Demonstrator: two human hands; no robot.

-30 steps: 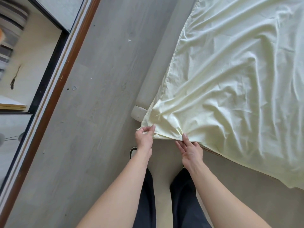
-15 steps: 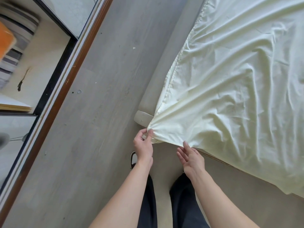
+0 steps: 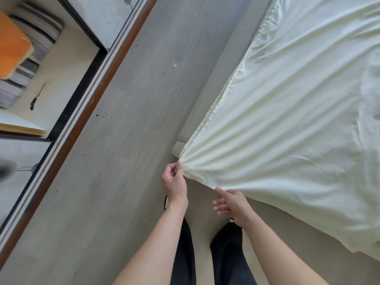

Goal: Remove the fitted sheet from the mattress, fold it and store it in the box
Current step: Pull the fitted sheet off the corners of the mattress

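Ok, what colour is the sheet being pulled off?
Pale yellow, plain with no pattern; the sheet shows clearly in the head view.

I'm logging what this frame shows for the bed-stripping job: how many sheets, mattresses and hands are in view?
Fitted sheet: 1
Mattress: 1
Hands: 2, left pinching the sheet corner, right open at its edge
Total: 4

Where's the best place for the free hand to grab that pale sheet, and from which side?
Probably the loose hem of the fitted sheet right beside where the left hand already pinches the gathered corner. The right hand could come from below, at the bed's foot, since that edge hangs free there and the folds fan out from it.
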